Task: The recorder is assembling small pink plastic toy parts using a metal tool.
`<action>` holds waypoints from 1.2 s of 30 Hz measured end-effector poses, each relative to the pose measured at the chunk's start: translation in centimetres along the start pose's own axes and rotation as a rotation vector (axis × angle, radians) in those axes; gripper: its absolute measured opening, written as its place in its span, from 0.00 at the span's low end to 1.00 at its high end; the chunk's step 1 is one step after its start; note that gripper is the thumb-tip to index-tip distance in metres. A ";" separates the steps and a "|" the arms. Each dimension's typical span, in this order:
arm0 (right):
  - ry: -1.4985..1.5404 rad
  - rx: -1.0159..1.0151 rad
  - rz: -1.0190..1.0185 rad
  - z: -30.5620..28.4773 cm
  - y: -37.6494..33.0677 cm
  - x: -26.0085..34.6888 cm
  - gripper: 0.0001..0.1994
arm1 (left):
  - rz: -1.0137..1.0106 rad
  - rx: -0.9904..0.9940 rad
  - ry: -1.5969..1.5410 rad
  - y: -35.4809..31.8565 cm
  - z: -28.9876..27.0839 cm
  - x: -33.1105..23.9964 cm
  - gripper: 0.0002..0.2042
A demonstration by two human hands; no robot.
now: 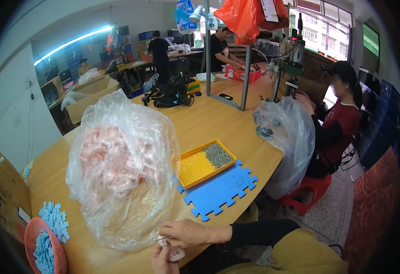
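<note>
At the near edge of the table, my left hand [162, 261] is closed around a small pale pink plastic part [176, 254] with a rounded end. My right hand [188, 232] meets it from above, its fingers pinched together at the part. A thin metal piece [160, 239] pokes out by the right fingertips; its kind is too small to make out. Just beyond my hands lies a large clear plastic bag [122, 214], full of pale pink pieces [113, 157]. A yellow tray [192, 170] with small metal parts [218, 155] sits farther right, partly over a blue foam mat [222, 191].
A pink basket [30, 230] of blue pieces stands at the left, beside a loose pile [56, 221]. Across the table rises a metal frame [243, 77] hung with red bags [243, 20]. At right a co-worker [341, 114] sits at a press [295, 59], near another clear bag [295, 141].
</note>
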State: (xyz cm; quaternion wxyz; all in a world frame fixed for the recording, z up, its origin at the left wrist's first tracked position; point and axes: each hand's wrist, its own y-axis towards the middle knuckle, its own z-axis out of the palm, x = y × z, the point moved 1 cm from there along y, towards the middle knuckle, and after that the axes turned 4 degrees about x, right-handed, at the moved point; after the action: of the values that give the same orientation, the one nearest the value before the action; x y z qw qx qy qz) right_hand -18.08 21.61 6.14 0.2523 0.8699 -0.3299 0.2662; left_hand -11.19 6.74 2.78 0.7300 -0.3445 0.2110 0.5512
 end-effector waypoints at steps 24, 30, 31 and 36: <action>0.617 -0.759 0.382 -10.8 -7.1 -9.7 0.34 | -0.070 0.169 0.008 3.0 -2.7 0.3 0.19; 0.870 -1.182 0.231 -21.2 -8.6 -12.3 0.12 | -0.068 0.122 0.001 3.7 -4.1 -0.4 0.20; 0.869 -1.186 0.230 -21.2 -8.7 -12.6 0.12 | -0.069 0.125 0.003 4.1 -4.3 -0.2 0.20; 0.934 -1.042 0.261 -17.3 -8.1 -13.0 0.03 | 0.011 0.088 0.040 3.8 -5.1 0.0 0.20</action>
State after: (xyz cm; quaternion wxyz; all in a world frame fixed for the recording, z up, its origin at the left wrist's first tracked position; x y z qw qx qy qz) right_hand -25.82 43.22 8.50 0.7163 0.3846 -0.3733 0.4469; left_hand -14.38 3.59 -1.72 0.7369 -0.3221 0.2516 0.5384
